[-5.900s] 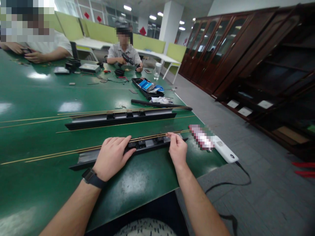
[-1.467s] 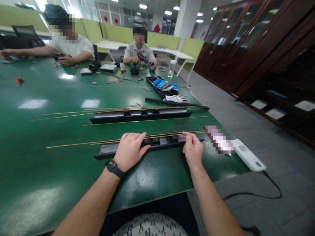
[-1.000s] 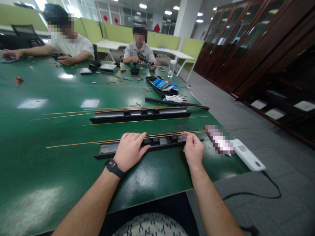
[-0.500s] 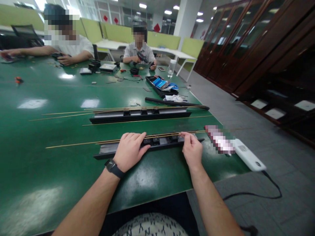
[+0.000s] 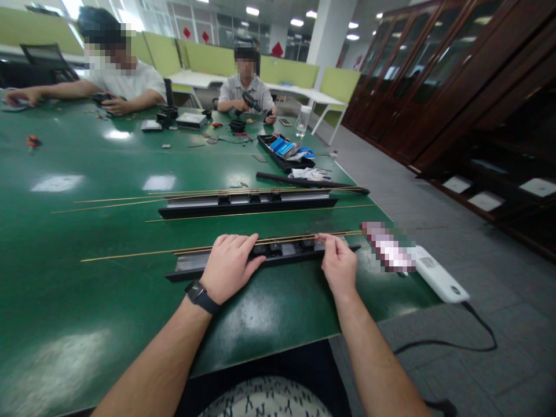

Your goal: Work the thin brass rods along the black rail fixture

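- Pressing flat on the near rail (image 5: 286,255), a long black channel lying across the green bench (image 5: 87,301), the left hand (image 5: 229,265) is open, palm down. Its fingers cover the rail's middle and hide what lies beneath.
- The right hand (image 5: 340,263) sits at the rail's right end with its fingers curled, and thumb and fingertips are closed on a thin brass rod (image 5: 130,255).
- That rod runs along the rail's far edge and sticks out well past its left end. A second rod lies close against it, and which one is pinched is hard to make out.
- A dark wristwatch (image 5: 197,293) is on the left wrist, and both forearms are cut off at the bottom edge.
- Beyond the near rail, parallel and well apart, lies a second rail (image 5: 247,204) with more brass rods beside it.
- Just right of the near rail's end is a blurred-out patch, then a white device (image 5: 436,280) overhanging the bench edge. Its black cable trails across the floor.
- Far beyond the rail, two people sit at the bench's far end, and the small parts around them are too tiny to identify.
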A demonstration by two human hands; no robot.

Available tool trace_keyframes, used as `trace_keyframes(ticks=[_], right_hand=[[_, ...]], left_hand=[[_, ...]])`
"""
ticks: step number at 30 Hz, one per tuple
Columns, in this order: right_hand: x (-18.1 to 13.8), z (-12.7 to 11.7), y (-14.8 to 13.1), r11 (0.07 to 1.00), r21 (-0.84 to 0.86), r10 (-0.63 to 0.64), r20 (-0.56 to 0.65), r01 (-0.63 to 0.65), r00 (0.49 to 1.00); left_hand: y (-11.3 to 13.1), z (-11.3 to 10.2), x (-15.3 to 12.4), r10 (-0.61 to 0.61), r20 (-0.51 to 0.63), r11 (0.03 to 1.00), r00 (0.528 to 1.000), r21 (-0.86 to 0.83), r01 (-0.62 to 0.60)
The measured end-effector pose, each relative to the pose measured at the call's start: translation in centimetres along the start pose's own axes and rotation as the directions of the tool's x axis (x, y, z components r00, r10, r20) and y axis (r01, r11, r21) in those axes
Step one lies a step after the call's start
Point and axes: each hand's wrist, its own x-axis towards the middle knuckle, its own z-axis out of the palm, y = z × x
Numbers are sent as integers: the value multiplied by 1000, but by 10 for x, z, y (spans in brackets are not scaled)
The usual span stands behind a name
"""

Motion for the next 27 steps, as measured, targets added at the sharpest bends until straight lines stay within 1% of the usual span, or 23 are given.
trace_keyframes(ticks=[3, 6, 11, 15, 21, 27], right_hand=[[2, -2, 1, 1000, -17, 6, -42, -7, 999], [3, -2, 2, 1000, -2, 20, -55, -20, 998], [1, 1, 1, 999, 41, 11, -11, -10, 1000], [-1, 1, 0, 1000, 10, 3, 18, -3, 1000], [3, -2, 3, 1000, -17, 8, -65, -9, 998], [3, 0, 4, 999, 31, 37, -51, -35, 998]], left_hand=[[0, 0, 0, 4, -3, 1000, 1000, -4, -4], [0, 0, 0, 4, 0, 1000, 1000, -1, -4], [0, 0, 0, 3, 5, 1000, 1000, 5, -3], [0, 1, 0, -2, 7, 1000, 1000, 3, 2], [0, 0, 0, -3, 8, 1000, 1000, -3, 3], [0, 0, 0, -3, 5, 1000, 1000, -10, 3]])
